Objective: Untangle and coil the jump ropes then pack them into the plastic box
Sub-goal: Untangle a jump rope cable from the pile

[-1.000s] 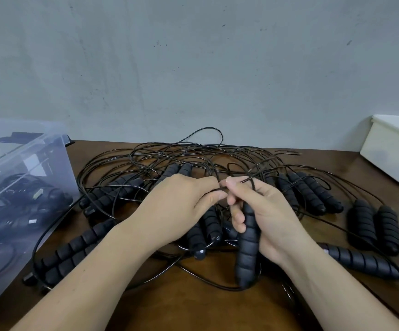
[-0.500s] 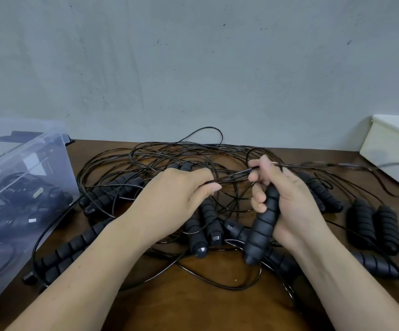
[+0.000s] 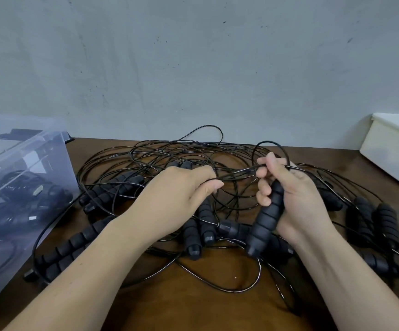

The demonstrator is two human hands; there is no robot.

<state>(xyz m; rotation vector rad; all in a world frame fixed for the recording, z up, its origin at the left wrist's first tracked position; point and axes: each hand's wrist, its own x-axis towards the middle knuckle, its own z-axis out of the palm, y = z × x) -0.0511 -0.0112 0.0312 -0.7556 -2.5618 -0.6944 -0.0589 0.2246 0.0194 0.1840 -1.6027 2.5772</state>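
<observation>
A heap of black ropes [image 3: 170, 158] sprawls over the middle of the table [image 3: 217, 306], reaching its back edge. Thin cords loop over and under ribbed foam handles. Two handles [image 3: 69, 249] lie side by side near the left front, just beside the box [image 3: 38, 163]. Another pair [image 3: 372, 220] lies towards the right edge, and more lie under the hands, crossed by cords. A white bin [image 3: 394, 158] sits at the back right corner, apart from the heap.

Above the heap the right hand [image 3: 296, 199] grasps one handle [image 3: 265, 225], tilted and lifted clear. Its lower fingers are wrapped round the handle, and its thumb and forefinger pinch a cord [image 3: 236, 174] at the top. That cord runs across to the left hand [image 3: 184, 199], whose curled fingers pinch it. A loop stands up behind the right hand.

Both forearms cover parts of the heap. Which cord belongs to which handle cannot be traced through the tangle. The box, of clear plastic, stands at the left edge and is cut off by the frame. Dark coiled ropes show only dimly through its wall. The bin is cut off on the right, and its inside is out of sight.

The table is dark brown wood. Behind it rises a grey wall [image 3: 193, 68], scuffed and speckled.
</observation>
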